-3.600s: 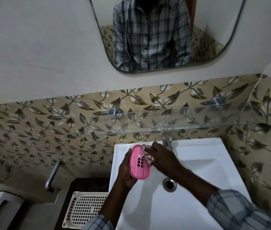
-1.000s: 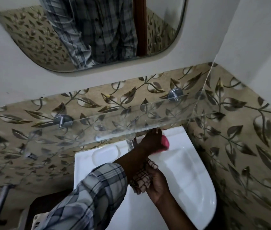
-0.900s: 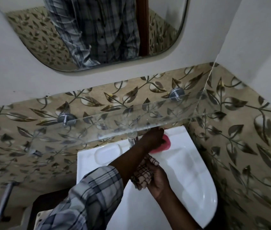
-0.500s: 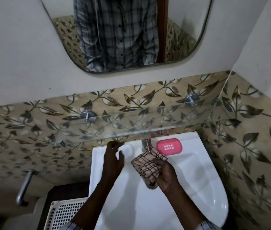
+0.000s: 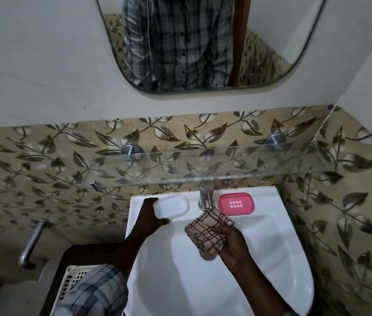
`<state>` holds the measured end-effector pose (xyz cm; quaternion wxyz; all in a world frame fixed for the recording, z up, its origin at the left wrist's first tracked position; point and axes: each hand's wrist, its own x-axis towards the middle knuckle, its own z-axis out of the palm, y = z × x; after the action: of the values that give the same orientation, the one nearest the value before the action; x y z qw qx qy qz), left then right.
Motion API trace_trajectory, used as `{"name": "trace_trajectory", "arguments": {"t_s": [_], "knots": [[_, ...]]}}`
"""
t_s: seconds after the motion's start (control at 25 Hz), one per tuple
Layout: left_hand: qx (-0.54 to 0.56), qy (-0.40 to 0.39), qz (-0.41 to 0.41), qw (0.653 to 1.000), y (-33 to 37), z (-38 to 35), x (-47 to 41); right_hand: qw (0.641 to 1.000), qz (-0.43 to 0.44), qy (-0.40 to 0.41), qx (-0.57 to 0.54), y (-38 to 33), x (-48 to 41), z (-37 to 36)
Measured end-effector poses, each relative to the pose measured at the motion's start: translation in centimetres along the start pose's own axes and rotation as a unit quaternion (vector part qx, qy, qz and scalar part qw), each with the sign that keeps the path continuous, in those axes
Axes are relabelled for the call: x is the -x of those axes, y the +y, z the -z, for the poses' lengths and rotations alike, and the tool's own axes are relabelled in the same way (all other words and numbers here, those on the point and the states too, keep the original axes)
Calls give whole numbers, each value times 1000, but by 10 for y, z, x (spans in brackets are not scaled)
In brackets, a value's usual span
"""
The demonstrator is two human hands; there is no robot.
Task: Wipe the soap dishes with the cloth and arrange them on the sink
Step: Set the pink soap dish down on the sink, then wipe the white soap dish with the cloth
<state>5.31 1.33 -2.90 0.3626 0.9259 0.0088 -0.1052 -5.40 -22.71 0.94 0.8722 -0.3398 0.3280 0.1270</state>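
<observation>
A pink soap dish (image 5: 236, 204) with drain slots lies flat on the back ledge of the white sink (image 5: 278, 258), right of the tap (image 5: 206, 197). Left of the tap a white soap dish (image 5: 174, 205) rests on the ledge. My left hand (image 5: 149, 216) wraps its left end, thumb below the front edge and fingers at the far corner. Over the basin, my right hand (image 5: 231, 244) is closed on a bunched checked cloth (image 5: 209, 230), apart from both dishes.
A glass shelf (image 5: 203, 169) on metal pegs juts out just above the tap. A mirror (image 5: 194, 42) hangs higher up. A white slotted basket (image 5: 71, 286) sits low at the left on a dark stand. A tiled wall closes the right side.
My left hand set the pink soap dish down right of the tap, drew back across the sink and closed on the white dish at the left. The cloth stayed in my right hand.
</observation>
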Motion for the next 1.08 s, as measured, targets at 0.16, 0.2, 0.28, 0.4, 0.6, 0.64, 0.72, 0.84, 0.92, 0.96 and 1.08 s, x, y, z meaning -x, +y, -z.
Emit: {"name": "trace_trajectory", "arguments": {"t_s": [0.16,0.2,0.28,0.4,0.6,0.64,0.72,0.84,0.92,0.96,1.08], "knots": [[52,2,-89,995,-5,5,33,1000,-9,9,-6,-5,3,-2],[48,-13,-117,992,-5,6,45,1000,-12,8,-8,-6,4,-2],[21,-57,-172,983,-3,4,66,1000,-8,15,-3,-8,7,-2],[-44,-109,-231,966,5,-3,86,1000,3,28,7,-8,6,-2],[-190,-129,-272,934,18,-9,100,999,9,30,18,-7,5,1],[-215,-127,-273,929,18,-9,103,999,9,28,23,-7,7,3],[-223,-128,-268,929,22,0,108,999,13,21,33,-10,11,5],[-198,-112,-258,939,32,8,109,998,24,4,53,-14,20,4],[-196,-101,-262,940,37,6,110,998,27,2,60,-13,21,7],[-196,-103,-261,940,39,4,113,998,29,7,52,-12,21,10],[-148,-54,-240,958,40,-4,118,996,59,15,63,-12,22,16]]}}
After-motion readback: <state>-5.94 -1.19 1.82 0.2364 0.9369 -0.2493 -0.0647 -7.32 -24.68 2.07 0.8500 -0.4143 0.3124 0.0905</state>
